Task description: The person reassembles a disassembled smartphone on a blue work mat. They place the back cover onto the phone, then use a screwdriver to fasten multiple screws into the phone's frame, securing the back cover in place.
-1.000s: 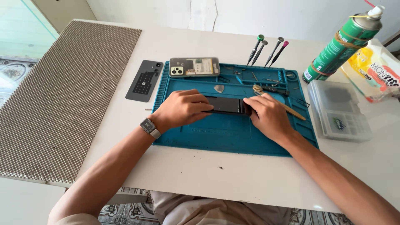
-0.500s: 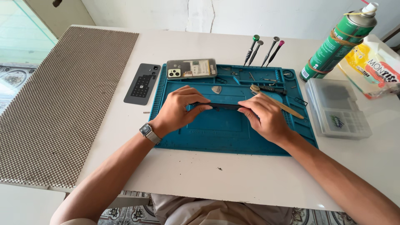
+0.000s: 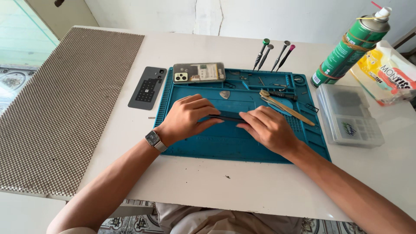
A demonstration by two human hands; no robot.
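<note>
Both hands rested on the blue work mat at table centre. The left hand was curled, fingertips gripping the near end of a thin dark phone part; the right hand pressed bent fingers on its other end. At 12 o'clock lay a triangular pick, beyond it an opened phone. A brush lay at 1 o'clock, a green spray can at 2.

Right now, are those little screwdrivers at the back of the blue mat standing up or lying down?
Standing up, slightly tilted. The four screwdrivers rise from the far edge of the blue mat, coloured caps on top, tips down at the mat.
</note>
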